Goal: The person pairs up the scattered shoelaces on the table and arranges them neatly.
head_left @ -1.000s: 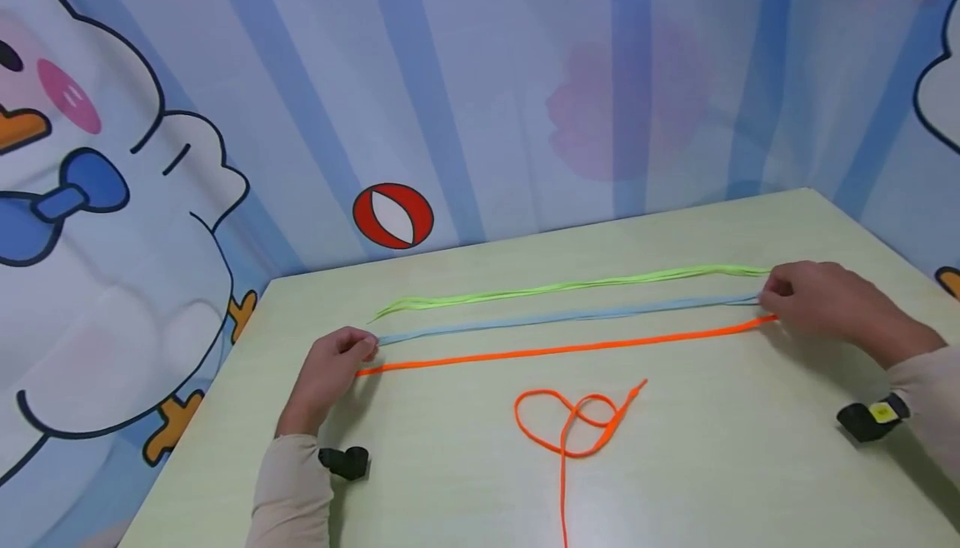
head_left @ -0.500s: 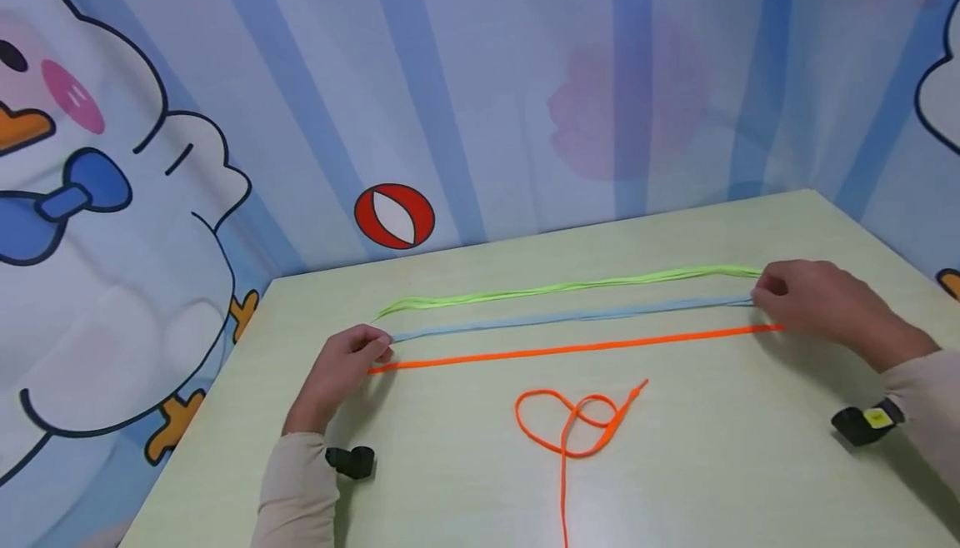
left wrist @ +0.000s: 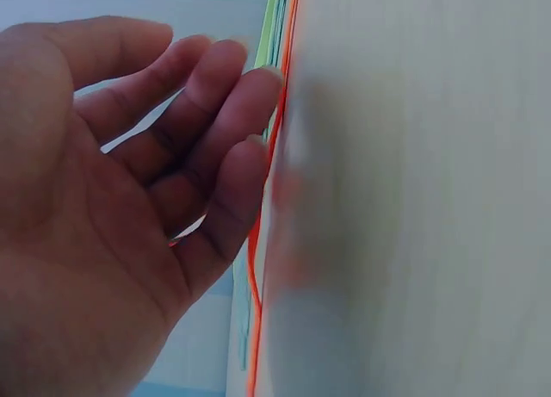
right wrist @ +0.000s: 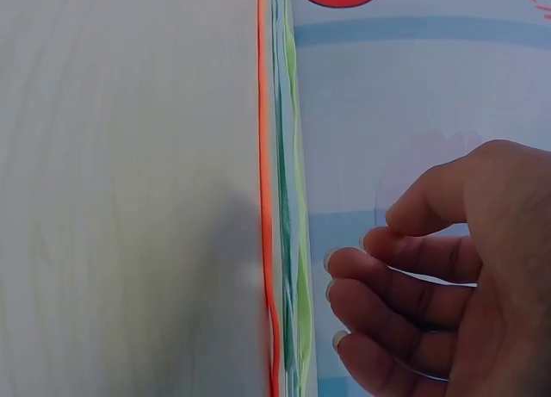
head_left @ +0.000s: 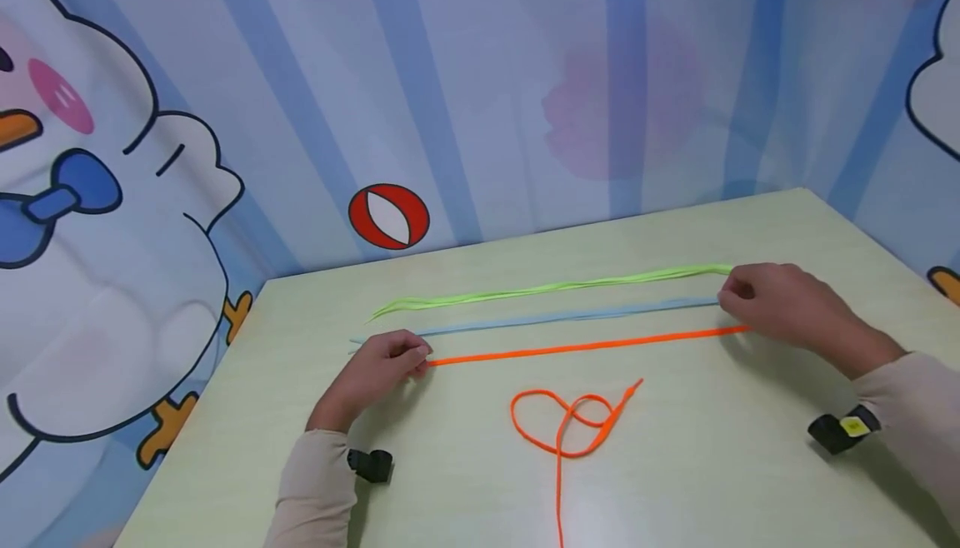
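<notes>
Three laces lie side by side across the table: bright green [head_left: 555,287] at the back, pale blue [head_left: 562,316] in the middle, orange [head_left: 585,348] in front. My left hand [head_left: 382,369] covers the orange lace's left end in the head view. In the left wrist view, its loosely bent fingers [left wrist: 245,108] rest against the orange lace [left wrist: 256,285], pinching nothing. At the other end, my right hand [head_left: 795,302] hovers by the laces and hides their right ends. The right wrist view shows its relaxed fingers [right wrist: 387,307] apart from the green lace [right wrist: 297,156].
Another orange lace [head_left: 558,481] lies looped at the table's front middle, its tail running off the bottom edge. The pale table [head_left: 712,448] meets a printed cloth backdrop [head_left: 510,115] behind. Each wrist carries a small black camera.
My left hand has slid rightward along the laces, uncovering the blue lace's left end. My right hand has shifted somewhat left. The looped orange lace lies as before.
</notes>
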Tool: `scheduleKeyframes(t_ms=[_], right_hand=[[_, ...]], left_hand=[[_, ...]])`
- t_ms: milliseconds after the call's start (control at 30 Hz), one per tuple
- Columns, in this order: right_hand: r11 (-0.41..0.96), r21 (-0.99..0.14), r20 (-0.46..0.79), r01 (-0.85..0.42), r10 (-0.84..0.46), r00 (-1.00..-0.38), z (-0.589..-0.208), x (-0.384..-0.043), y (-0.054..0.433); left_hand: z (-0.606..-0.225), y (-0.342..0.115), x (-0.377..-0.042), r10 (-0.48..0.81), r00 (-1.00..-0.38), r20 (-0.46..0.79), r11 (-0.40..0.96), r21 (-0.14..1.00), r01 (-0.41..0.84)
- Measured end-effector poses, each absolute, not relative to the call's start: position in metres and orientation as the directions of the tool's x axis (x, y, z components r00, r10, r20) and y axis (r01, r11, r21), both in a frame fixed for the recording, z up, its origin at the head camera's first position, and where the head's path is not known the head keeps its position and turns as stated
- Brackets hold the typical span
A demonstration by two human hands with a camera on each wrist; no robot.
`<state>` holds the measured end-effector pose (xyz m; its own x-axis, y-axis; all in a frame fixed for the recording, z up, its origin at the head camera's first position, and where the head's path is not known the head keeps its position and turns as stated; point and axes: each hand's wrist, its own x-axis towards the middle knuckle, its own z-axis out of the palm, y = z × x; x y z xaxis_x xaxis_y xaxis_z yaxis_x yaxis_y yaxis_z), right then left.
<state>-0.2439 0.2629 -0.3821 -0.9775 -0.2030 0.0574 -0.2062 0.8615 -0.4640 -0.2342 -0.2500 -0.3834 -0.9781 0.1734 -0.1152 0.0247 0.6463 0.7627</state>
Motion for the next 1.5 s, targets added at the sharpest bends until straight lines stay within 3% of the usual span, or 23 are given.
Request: scheduleKeyframes(t_ms=[267,633,867,1133,1500], right_hand=[[0.845,-0.471,0.066,-0.253,-0.252,-0.965,-0.383,-0.238,0.244],[0.749,-0.546,0.081,-0.376,-0.4,-0.913,-0.388,-0.225,0.218],[0.715,-0.529,0.09,-0.457,-0.488,-0.868,-0.388,-0.214,0.195],[0.587,-0.599,0.087,-0.545,-0.628,-0.773,-0.388,-0.205,0.182],[0.48,-0.716,0.018,-0.508,-0.714,-0.7,-0.394,-0.199,0.176]], left_hand=[[-0.375,-0.236,-0.23,0.264,-0.954,-0.143,0.655,0.753,0.068],[-0.372,-0.203,-0.224,0.507,-0.839,-0.196,0.628,0.751,0.204],[-0.375,-0.177,-0.212,0.535,-0.815,-0.221,0.647,0.727,0.227],[-0.373,-0.16,-0.205,0.562,-0.796,-0.226,0.649,0.717,0.255],[-0.377,-0.136,-0.196,0.622,-0.75,-0.226,0.652,0.68,0.335]])
